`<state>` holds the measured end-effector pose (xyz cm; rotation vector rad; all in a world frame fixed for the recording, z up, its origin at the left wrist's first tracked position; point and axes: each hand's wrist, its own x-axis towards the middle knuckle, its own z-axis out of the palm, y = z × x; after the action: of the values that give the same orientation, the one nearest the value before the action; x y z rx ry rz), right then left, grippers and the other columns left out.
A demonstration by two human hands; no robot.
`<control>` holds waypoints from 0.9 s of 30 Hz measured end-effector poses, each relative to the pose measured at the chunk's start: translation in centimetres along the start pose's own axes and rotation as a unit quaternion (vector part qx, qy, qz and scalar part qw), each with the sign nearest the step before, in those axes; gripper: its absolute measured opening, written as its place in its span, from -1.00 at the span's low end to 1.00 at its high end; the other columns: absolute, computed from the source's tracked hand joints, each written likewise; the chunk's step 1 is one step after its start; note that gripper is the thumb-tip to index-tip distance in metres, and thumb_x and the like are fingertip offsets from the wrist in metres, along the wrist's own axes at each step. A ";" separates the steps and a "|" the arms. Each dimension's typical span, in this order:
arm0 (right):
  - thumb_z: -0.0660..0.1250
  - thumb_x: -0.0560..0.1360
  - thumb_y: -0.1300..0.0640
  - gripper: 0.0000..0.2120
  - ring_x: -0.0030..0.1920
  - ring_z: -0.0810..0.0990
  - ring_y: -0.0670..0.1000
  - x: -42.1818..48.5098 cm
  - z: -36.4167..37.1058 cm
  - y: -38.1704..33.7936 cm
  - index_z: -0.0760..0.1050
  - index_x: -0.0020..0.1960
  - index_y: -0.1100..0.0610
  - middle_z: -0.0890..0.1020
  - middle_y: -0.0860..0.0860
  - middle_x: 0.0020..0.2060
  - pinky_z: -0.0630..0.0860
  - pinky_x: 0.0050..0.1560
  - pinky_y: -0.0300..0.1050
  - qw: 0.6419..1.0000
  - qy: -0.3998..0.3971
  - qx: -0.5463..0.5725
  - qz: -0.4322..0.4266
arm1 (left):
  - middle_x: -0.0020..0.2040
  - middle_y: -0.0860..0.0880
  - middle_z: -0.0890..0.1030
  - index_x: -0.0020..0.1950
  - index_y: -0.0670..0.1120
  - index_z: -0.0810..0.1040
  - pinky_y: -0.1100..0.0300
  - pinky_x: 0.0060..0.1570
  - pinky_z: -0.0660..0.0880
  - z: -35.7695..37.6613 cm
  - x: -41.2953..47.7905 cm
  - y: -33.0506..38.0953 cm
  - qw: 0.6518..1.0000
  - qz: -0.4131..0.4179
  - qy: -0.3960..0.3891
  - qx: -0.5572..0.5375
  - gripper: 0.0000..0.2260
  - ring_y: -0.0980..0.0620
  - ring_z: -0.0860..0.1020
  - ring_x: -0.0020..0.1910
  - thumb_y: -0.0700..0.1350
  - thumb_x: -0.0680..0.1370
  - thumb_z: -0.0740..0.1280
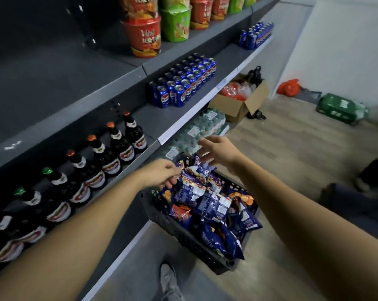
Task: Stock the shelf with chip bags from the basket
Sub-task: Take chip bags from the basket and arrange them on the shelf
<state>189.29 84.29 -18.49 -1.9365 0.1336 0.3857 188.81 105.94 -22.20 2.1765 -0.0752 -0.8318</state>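
A black plastic basket (179, 233) stands on the floor beside the shelving, heaped with several blue and purple chip bags (207, 205). My left hand (162, 173) reaches over the basket's far left corner, and its fingers pinch the top edge of a purple chip bag (192, 177). My right hand (216, 149) hovers above the far end of the pile with fingers spread, its fingertips touching the top of another bag (202, 165). The grey shelf (153, 118) runs along the left, at about hand height.
Dark bottles (109, 157) line the shelf's left part, with blue cans (183, 83) farther along and red and green noodle cups (149, 33) on the shelf above. Water-bottle packs (203, 124), an open cardboard box (242, 101) and a green pack (340, 109) are on the floor.
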 end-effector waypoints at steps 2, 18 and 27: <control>0.18 0.69 -0.02 -0.66 -0.15 0.68 0.07 2.7 0.5 0.4 0.51 0.26 0.21 0.68 0.06 -0.07 0.54 -0.23 -0.11 1.000 0.006 0.004 0.024 | -0.04 -0.11 0.69 0.03 -0.13 0.55 0.21 -0.30 0.44 -1.6 3.4 -0.8 1.000 0.002 -0.021 0.005 -0.76 0.01 0.64 -0.17 0.02 0.67 0.23; 0.17 0.70 0.00 -0.68 -0.11 0.67 0.10 12.1 1.6 8.3 0.51 0.24 0.21 0.69 0.18 0.03 0.61 -0.07 -0.06 0.988 0.039 0.052 0.140 | -0.05 -0.08 0.67 0.04 -0.06 0.55 0.16 -0.19 0.48 -1.9 14.8 -5.5 0.992 -0.074 -0.100 0.024 -0.83 -0.01 0.62 -0.14 0.02 0.65 0.26; 0.25 0.66 -0.05 -0.63 0.13 0.62 0.15 14.7 5.1 17.5 0.56 0.22 0.23 0.67 0.16 0.14 0.52 0.29 0.10 0.977 0.018 -0.001 0.215 | 0.47 -0.09 0.38 0.51 -0.10 0.27 0.09 0.28 0.43 2.8 18.8 -9.9 0.987 -0.129 -0.091 0.022 -0.32 -0.06 0.45 0.35 0.14 0.51 0.43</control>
<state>197.32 83.42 -40.49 -1.9119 0.5820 0.6339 199.86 105.10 -40.58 2.1746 0.1017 -1.1850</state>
